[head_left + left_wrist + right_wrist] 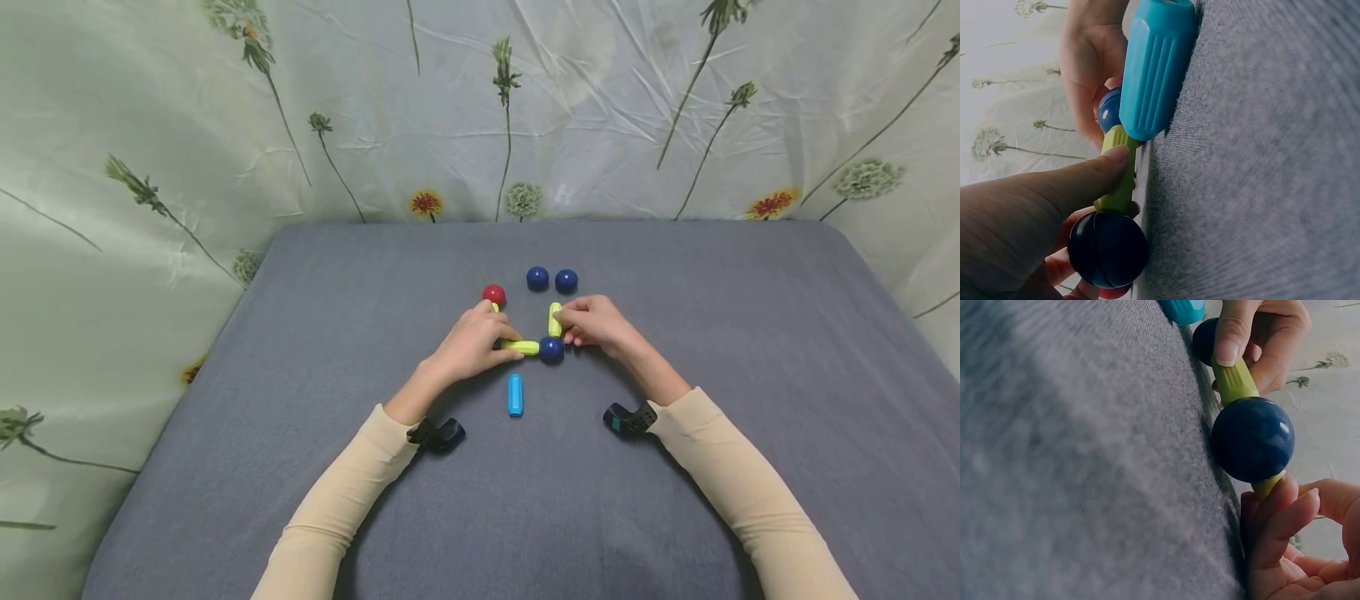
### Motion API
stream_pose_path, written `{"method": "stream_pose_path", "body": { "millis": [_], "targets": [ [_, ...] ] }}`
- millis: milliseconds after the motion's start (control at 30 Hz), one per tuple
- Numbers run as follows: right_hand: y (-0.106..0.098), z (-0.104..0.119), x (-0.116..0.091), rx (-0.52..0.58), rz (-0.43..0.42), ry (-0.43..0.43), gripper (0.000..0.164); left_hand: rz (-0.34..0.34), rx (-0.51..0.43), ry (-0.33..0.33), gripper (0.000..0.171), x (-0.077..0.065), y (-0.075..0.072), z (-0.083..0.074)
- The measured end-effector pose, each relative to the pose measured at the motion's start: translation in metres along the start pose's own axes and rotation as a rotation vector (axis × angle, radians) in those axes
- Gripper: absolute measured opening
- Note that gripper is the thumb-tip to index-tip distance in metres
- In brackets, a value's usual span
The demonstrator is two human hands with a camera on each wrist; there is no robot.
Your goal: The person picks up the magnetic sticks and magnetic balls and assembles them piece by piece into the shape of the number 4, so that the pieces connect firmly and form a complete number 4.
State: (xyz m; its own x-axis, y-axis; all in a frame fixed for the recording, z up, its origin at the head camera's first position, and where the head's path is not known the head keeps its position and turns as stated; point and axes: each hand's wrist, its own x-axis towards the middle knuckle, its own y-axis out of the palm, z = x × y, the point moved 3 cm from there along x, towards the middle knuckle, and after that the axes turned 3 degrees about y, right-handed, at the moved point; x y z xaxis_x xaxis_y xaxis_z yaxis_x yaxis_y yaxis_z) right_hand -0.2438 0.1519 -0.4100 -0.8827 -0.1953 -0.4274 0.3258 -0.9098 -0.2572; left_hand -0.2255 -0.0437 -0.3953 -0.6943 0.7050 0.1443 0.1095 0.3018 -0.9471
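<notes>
In the head view my left hand pinches a yellow-green rod between thumb and fingers. That rod joins a blue ball at its right end and a dark blue ball, hidden under the hand from above, at its other end. A second yellow-green rod runs from the right-hand ball toward the back, and my right hand grips it from the right with its fingertips. Beyond my left fingers, part of another yellow-green rod shows beside a red ball.
Two loose blue balls, a left one and a right one, lie behind the joined pieces. A light blue rod lies in front of them on the grey cloth-covered table. A flowered curtain hangs behind.
</notes>
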Motion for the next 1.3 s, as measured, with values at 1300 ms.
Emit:
{"method": "stream_pose_path", "body": {
  "millis": [1300],
  "targets": [
    [-0.002,-0.001,0.004,-0.081,0.041,-0.065,0.038,0.141,-0.015,0.024,0.032,0.023,0.008,-0.012]
  ]
}}
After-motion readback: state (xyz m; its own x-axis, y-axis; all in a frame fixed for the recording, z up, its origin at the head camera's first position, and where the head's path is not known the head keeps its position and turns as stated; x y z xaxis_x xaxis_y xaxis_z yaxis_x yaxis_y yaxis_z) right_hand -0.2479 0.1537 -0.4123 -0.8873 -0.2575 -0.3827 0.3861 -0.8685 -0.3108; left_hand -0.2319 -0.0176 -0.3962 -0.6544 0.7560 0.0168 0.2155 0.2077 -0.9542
